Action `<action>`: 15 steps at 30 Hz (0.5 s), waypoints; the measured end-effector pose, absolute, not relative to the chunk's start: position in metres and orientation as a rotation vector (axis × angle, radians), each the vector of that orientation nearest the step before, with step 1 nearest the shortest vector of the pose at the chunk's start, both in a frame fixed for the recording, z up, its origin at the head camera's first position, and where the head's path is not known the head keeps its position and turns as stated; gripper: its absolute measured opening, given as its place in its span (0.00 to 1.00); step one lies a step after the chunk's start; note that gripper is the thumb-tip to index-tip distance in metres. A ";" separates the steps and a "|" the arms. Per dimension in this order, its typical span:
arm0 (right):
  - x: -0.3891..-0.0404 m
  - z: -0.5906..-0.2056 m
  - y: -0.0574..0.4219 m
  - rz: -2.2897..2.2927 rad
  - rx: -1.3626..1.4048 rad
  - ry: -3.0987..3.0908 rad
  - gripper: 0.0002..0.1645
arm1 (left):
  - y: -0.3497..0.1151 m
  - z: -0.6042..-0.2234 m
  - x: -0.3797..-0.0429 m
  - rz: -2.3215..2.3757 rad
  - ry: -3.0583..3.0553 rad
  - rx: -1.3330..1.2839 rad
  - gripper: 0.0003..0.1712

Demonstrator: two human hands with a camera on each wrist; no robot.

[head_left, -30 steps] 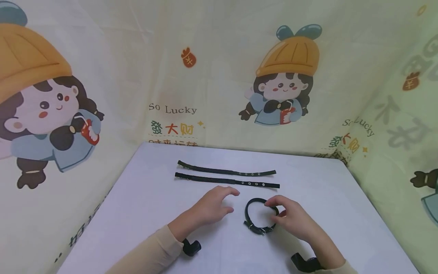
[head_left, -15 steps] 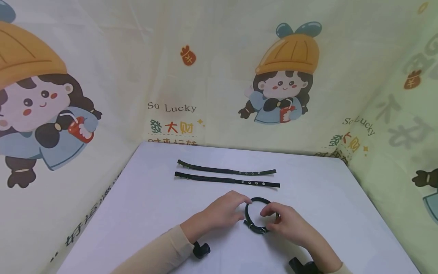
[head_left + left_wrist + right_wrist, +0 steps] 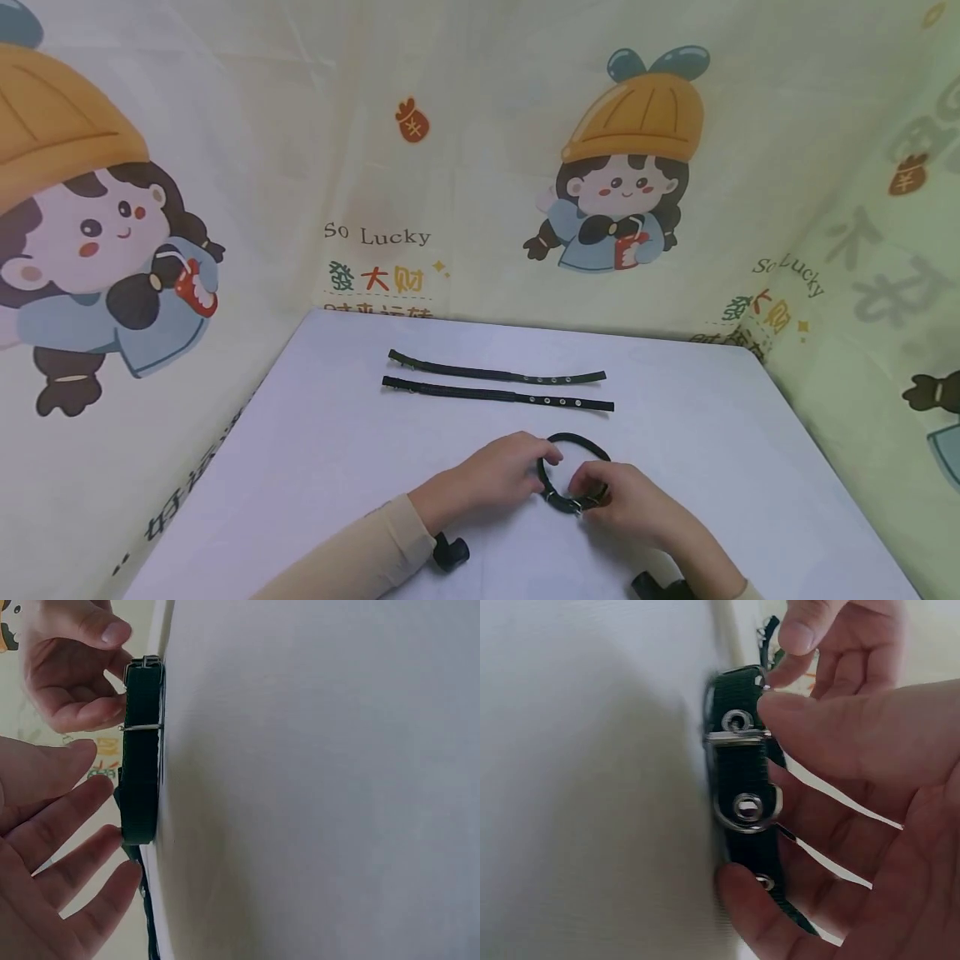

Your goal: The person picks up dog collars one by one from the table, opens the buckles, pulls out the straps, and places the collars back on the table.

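A dark green-black collar (image 3: pixel 557 499), buckled into a ring, stands on edge on the table. My left hand (image 3: pixel 493 477) is at its left side, a finger reaching over the rim; in the left wrist view its fingers (image 3: pixel 79 874) are spread, fingertips right at the band. My right hand (image 3: pixel 633 504) holds the front right part near the buckle. In the right wrist view the thumb (image 3: pixel 795 709) lies at the band's edge beside the metal buckle (image 3: pixel 739 739), with other fingers behind the strap. A D-ring and metal eyelets show there.
Two more dark collars, an upper one (image 3: pixel 465 371) and a lower one (image 3: pixel 465 393), lie unbuckled and nearly parallel farther back on the white table (image 3: pixel 330 433). A printed cloth (image 3: pixel 480 192) hangs behind the table. Black wrist devices (image 3: pixel 452 552) sit by both wrists.
My left hand has moved right, from apart from the ringed collar to its left side. My right hand has slid from the ring's right side toward the buckle at the front.
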State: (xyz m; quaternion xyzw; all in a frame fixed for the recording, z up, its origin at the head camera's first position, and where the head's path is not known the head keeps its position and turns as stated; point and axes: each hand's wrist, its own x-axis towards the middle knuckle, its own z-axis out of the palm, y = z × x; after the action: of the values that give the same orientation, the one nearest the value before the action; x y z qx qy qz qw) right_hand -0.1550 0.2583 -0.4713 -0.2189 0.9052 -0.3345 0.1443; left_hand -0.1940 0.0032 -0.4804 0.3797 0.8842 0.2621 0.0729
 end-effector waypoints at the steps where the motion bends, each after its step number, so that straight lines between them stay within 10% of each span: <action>1: -0.155 -0.472 0.258 -0.959 -0.633 2.610 0.19 | 0.003 -0.481 -0.194 0.788 2.654 1.141 0.25; 15: -0.155 -0.472 0.253 -1.031 -0.634 2.653 0.19 | 0.007 -0.480 -0.192 0.775 2.652 1.150 0.24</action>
State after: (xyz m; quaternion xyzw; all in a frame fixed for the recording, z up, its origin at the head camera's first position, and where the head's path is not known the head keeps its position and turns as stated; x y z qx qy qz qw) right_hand -0.1548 0.2533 -0.4723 -0.2162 0.9040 -0.3512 0.1123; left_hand -0.1925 0.0072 -0.4799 0.3833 0.8836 0.2583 0.0745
